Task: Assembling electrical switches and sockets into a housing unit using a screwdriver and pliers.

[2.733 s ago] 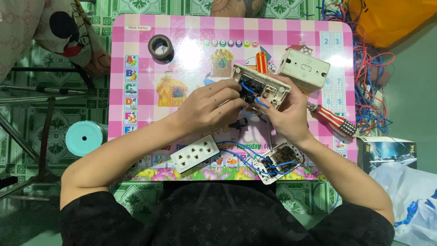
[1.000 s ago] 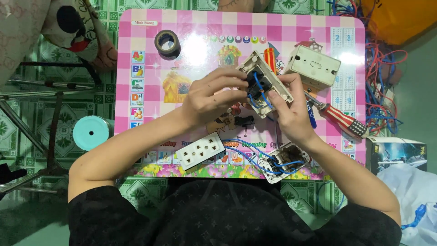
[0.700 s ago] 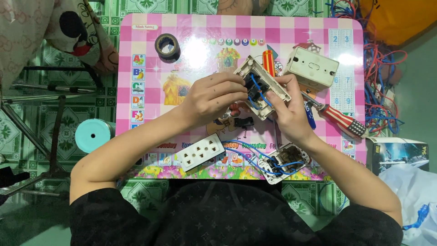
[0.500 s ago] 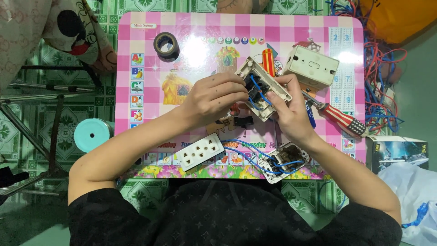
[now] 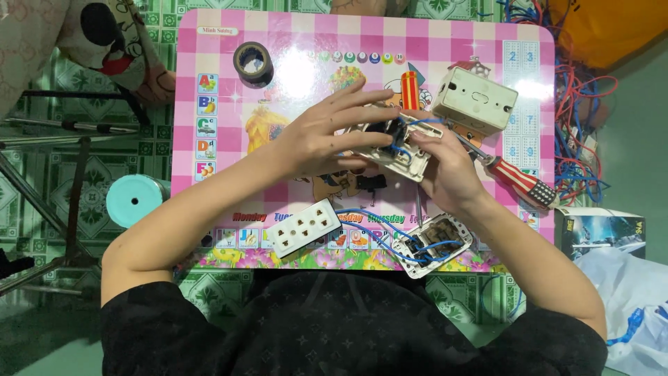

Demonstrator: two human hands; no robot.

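Over the middle of a pink checked table (image 5: 216, 188), my left hand (image 5: 327, 136) and my right hand (image 5: 449, 170) both grip a white socket module (image 5: 407, 157) with blue wires coming out of it. My left fingers reach across its top; my right hand cups it from the right and below. Blue wires run from it down to an open wired socket box (image 5: 435, 244) at the table's near edge. A white multi-hole socket faceplate (image 5: 304, 228) lies near my left forearm.
A white plastic box (image 5: 475, 101) and a red-striped screwdriver (image 5: 518, 181) lie right of my hands. A black tape roll (image 5: 252, 64) sits far left, a teal roll (image 5: 132, 200) off the table. Tangled red and blue wires (image 5: 577, 132) and a cardboard box (image 5: 602, 230) lie right.
The module has been turned and lowered between my hands. My left fingers have spread out over its top, and my view has shifted slightly.
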